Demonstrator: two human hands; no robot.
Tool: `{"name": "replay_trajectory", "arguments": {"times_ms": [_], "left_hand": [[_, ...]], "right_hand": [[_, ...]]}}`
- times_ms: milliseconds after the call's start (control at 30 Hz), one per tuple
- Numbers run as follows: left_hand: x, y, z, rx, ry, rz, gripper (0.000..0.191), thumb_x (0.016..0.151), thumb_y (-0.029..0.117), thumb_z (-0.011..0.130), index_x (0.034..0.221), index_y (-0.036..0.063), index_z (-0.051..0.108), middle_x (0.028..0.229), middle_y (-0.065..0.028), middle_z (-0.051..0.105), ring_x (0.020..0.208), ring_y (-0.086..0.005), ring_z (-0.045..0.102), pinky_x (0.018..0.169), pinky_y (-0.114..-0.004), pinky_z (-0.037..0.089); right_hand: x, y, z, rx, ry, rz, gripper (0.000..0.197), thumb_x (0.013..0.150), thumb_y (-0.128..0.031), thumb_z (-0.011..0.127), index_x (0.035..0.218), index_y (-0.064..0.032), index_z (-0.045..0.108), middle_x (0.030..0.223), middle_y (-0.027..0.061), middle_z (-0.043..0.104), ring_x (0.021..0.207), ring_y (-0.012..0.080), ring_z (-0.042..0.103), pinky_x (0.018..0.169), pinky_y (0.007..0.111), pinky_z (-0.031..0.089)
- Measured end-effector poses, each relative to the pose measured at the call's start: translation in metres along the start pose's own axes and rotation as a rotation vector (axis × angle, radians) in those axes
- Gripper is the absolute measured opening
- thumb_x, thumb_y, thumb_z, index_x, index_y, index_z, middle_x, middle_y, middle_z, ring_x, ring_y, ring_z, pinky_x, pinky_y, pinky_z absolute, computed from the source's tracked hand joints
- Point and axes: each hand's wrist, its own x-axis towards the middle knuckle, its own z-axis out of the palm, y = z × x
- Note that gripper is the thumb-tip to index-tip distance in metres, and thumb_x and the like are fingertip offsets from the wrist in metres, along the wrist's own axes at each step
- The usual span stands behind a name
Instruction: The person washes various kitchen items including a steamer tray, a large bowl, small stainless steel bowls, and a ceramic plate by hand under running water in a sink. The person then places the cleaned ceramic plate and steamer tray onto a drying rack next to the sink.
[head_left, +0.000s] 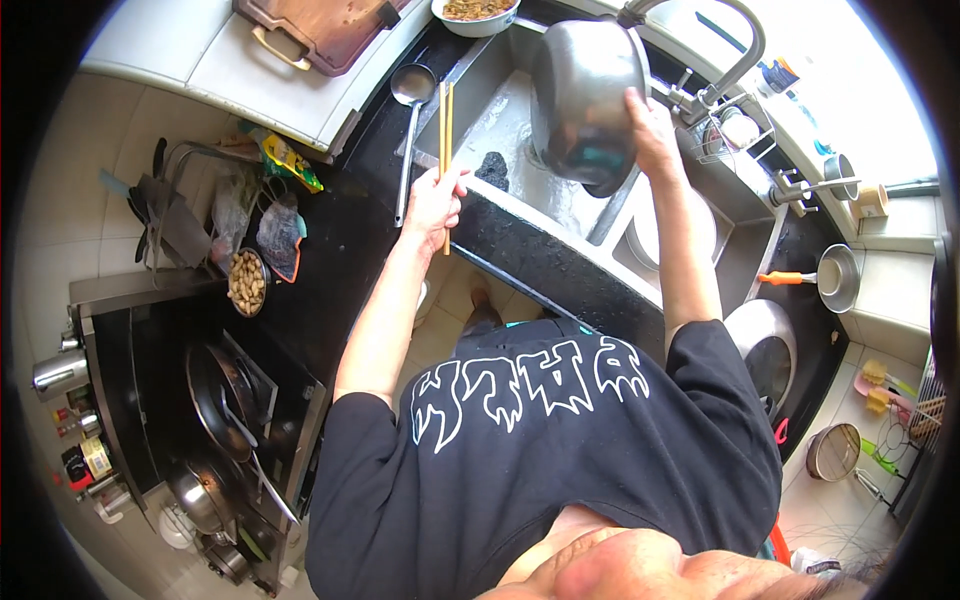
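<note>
In my left hand (433, 204) is a pair of wooden chopsticks (447, 127), their tips pointing away over the sink's near-left corner. A long-handled metal ladle (409, 142) lies on the black counter just left of that hand. My right hand (654, 135) grips the rim of a large stainless steel basin (581, 105). Tipped on its side, the basin hangs over the left bowl of the sink (501, 112), its outer wall facing left. What is inside the basin is hidden. A dark scouring pad (493, 172) sits at the sink's near side, right of my left hand.
A curved faucet (750, 37) rises behind the basin. White dishware (675, 225) stands in the right sink bowl. A bowl of food (480, 16) is at the back. Peanuts fill a bowl (249, 283) at left, near a wok (217, 401) on the stove. A small saucepan (838, 278) is at right.
</note>
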Motion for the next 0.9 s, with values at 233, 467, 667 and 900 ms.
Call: {"name": "replay_trajectory", "arguments": {"times_ms": [233,467,667,900], "left_hand": [[0.002,0.004,0.012,-0.148,-0.058,-0.143,0.031,0.098,0.032,0.05,0.101,0.0022,0.06,0.073,-0.0004,0.052,0.045,-0.0036,0.039,0.038,-0.017,0.03],[0.023,-0.005,0.036,-0.135,-0.18,-0.212,0.029,0.095,0.024,0.054,0.112,0.0003,0.058,0.079,-0.0034,0.054,0.056,-0.0062,0.044,0.046,-0.02,0.035],[0.053,-0.032,0.066,-0.132,-0.264,-0.238,0.034,0.095,0.024,0.052,0.115,-0.004,0.054,0.087,-0.0138,0.062,0.065,-0.016,0.056,0.059,-0.027,0.05],[0.077,-0.058,0.117,-0.081,-0.403,-0.334,0.035,0.096,0.031,0.051,0.11,-0.0006,0.056,0.09,-0.0171,0.066,0.074,-0.0229,0.067,0.066,-0.032,0.057]], "right_hand": [[-0.005,0.093,0.049,-0.932,0.014,-0.506,0.013,0.082,-0.015,0.054,0.08,-0.0101,0.065,0.072,0.0175,0.063,0.07,0.0352,0.064,0.066,0.045,0.051],[-0.023,0.177,0.075,-0.934,-0.168,-0.28,0.031,0.09,-0.027,0.042,0.08,-0.0083,0.064,0.078,0.0178,0.065,0.077,0.0344,0.064,0.068,0.045,0.049],[-0.061,0.155,0.04,-0.849,-0.31,-0.307,0.024,0.09,-0.022,0.059,0.111,-0.0084,0.061,0.102,0.0142,0.065,0.095,0.0313,0.062,0.086,0.039,0.049],[-0.085,0.11,-0.048,-0.589,-0.061,0.041,0.03,0.087,-0.023,0.057,0.109,-0.0039,0.063,0.088,0.0142,0.069,0.082,0.0258,0.067,0.077,0.04,0.051]]}}
